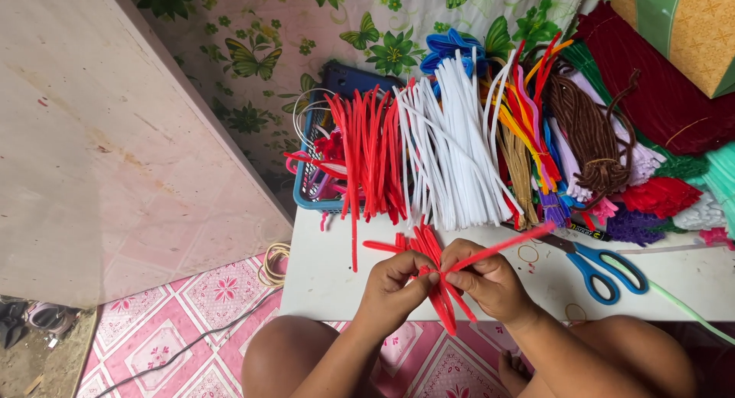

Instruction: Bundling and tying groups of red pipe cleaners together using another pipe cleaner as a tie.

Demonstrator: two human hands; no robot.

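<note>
The left hand (394, 287) and the right hand (486, 279) are meeting over the front edge of the white bench (321, 275). Both hands are pinching shut on a small bundle of red fuzzy sticks (432, 272). The bundle is sitting right between the 2 hands, and its sticks are fanning up and down. The right hand is also pulling 1 long red stick (509, 245) that is pointing up and to the right. Blue scissors (601, 268) are lying near the right hand. Red and white stick piles (429, 153) are resting farther back.
</note>
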